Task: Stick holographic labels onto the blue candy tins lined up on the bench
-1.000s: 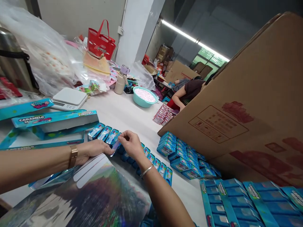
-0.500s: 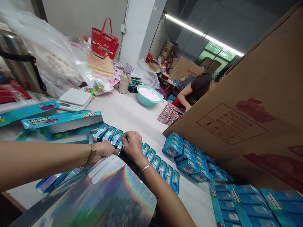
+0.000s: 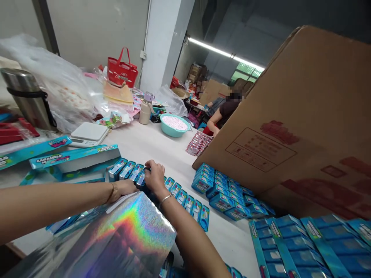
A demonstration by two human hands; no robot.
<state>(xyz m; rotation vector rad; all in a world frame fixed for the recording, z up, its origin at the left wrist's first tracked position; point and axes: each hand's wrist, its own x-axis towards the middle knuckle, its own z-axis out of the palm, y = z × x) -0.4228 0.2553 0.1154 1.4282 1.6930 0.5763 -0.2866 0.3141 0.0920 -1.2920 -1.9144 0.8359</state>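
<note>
A row of small blue tins (image 3: 182, 197) runs diagonally across the white table. My right hand (image 3: 155, 177) is bent over the row, its fingers curled at the top of one blue tin (image 3: 141, 180). Just left of it, my left hand (image 3: 126, 187) reaches low beside the same tins; its fingertips are hidden behind the tins and a shiny surface. A large silver holographic sheet or box (image 3: 133, 231) lies below my forearms. Open blue display boxes (image 3: 77, 157) lie left of the row.
Stacked blue tins (image 3: 220, 189) and filled display boxes (image 3: 292, 241) stand right, beside a big cardboard carton (image 3: 269, 146). A white scale (image 3: 89, 133), a beige bottle (image 3: 145, 110), a turquoise basin (image 3: 174, 125) and a steel flask (image 3: 29, 96) stand farther back. A person sits beyond the carton.
The camera view has shifted, so the carton shows more. My right hand remains at the tins, and my left hand sits lower behind the silver surface's edge.
</note>
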